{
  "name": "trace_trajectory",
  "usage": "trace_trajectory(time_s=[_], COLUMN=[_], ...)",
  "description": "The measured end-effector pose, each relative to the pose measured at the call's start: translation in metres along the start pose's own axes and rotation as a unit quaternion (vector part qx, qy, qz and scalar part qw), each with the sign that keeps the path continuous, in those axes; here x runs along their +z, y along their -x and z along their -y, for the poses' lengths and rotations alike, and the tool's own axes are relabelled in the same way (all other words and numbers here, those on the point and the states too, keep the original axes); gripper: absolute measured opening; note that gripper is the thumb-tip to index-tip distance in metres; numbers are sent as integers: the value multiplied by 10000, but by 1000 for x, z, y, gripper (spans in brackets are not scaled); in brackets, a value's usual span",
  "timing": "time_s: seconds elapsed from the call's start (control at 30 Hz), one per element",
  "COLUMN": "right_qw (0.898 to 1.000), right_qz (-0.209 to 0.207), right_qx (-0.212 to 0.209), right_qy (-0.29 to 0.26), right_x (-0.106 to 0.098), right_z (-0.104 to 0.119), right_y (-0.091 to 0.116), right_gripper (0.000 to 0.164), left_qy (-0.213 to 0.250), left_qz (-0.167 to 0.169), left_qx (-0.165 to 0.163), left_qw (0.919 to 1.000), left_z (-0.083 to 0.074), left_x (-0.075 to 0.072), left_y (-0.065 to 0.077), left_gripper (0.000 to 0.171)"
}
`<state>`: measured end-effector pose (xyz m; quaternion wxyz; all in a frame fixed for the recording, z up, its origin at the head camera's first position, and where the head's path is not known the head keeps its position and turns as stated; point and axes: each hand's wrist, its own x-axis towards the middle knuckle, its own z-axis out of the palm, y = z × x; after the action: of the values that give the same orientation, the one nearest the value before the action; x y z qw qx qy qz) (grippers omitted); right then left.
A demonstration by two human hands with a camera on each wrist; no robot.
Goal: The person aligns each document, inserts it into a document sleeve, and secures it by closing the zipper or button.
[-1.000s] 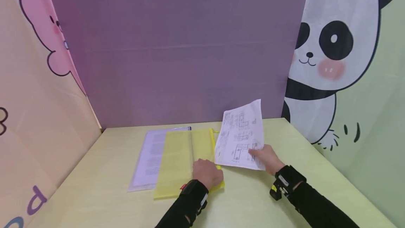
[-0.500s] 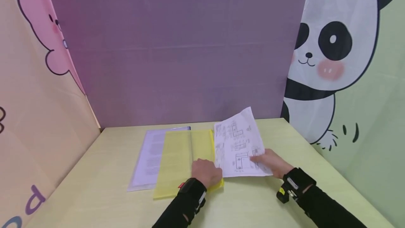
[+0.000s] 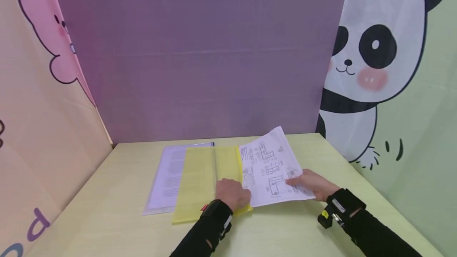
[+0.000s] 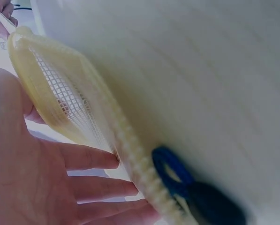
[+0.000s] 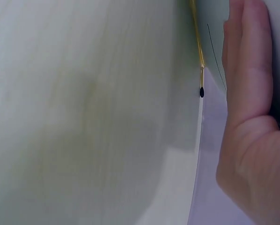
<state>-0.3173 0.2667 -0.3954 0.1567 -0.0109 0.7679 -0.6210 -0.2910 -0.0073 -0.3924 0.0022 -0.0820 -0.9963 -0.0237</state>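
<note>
A yellow mesh zip pouch (image 3: 200, 177) lies flat on the table, its zipped edge to the right. My left hand (image 3: 232, 194) grips that edge near its front corner. In the left wrist view the pouch mouth (image 4: 69, 93) gapes, fingers along the zip and thumb partly hidden behind the edge. My right hand (image 3: 314, 184) pinches the right side of a white paper sheet (image 3: 258, 169) printed with technical drawings, thumb on top. The sheet tilts up from the table, its left edge right at the pouch mouth. The right wrist view shows the hand (image 5: 247, 93) with straight fingers beneath the paper.
A clear folder (image 3: 160, 185) with a printed page lies partly under the pouch's left side. A blue zip pull (image 4: 170, 168) hangs at the zip. Behind the pale wooden table (image 3: 107, 209) stands a purple panel (image 3: 214, 70); a panda-print wall (image 3: 403, 130) rises on the right.
The sheet has come down and its left edge has moved to the pouch mouth, turning slightly. My right hand has shifted right and a little lower; the left hand stays at the pouch edge.
</note>
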Motion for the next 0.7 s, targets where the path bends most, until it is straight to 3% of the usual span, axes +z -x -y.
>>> trace_trajectory(time_s=[0.23,0.7], right_qw=[9992,9994], right_qz=[385,354], right_qx=[-80,-14], right_qy=[-92,-31], right_x=[-2,8], right_z=[0,-2], right_y=[-4,-16], right_gripper=[42,42], left_qy=[-16,-333], left_qz=[64,114], left_qx=[-56,21], left_qw=[10000,9994], left_z=[0,0], left_x=[1,-2], left_y=[-2,0], left_gripper=[43,49])
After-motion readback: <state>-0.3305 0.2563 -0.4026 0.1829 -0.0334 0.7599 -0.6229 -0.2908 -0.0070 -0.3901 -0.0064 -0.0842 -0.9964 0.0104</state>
